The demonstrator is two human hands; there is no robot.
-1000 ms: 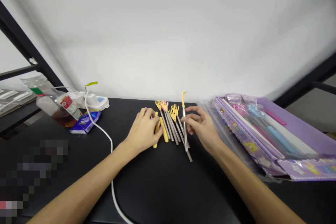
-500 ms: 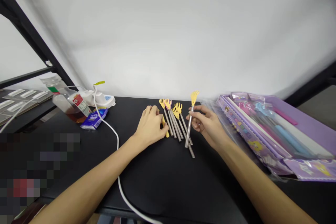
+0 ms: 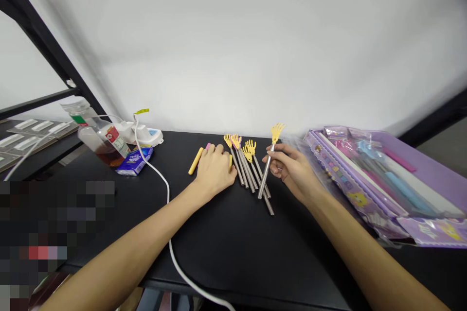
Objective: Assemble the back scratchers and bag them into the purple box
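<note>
Yellow-tipped, one stick (image 3: 266, 171) is pinched in your right hand (image 3: 290, 167), near the other sticks (image 3: 246, 170). Rod ends (image 3: 272, 210) in sight are bare, nothing on yet. One handle (image 3: 196, 161) lies loose by your left hand (image 3: 215, 167), bent over another handle (image 3: 230, 162); whether it grips that, I can't tell.

Bright, polished metal on the scratcher shafts (image 3: 265, 176), v. smooth, catching the light; yellow claw heads (image 3: 277, 132) look like matt plastic, yellow grip (image 3: 196, 161) too, smooth w/ a soft sheen. Black bench (image 3: 277, 248): smooth, near-matt. Over left, see-thru bottle (image 3: 95, 137), glossy, prob. plastic; blue packet (image 3: 133, 163), shiny wrap; power strip (image 3: 156, 137) & cable (image 3: 168, 194), smooth white plastic. Right side, purple box (image 3: 337, 182), prob. printed card, crinkly clear film (image 3: 302, 145) alongside. Wall (image 3: 233, 48): smooth, matt.
</note>
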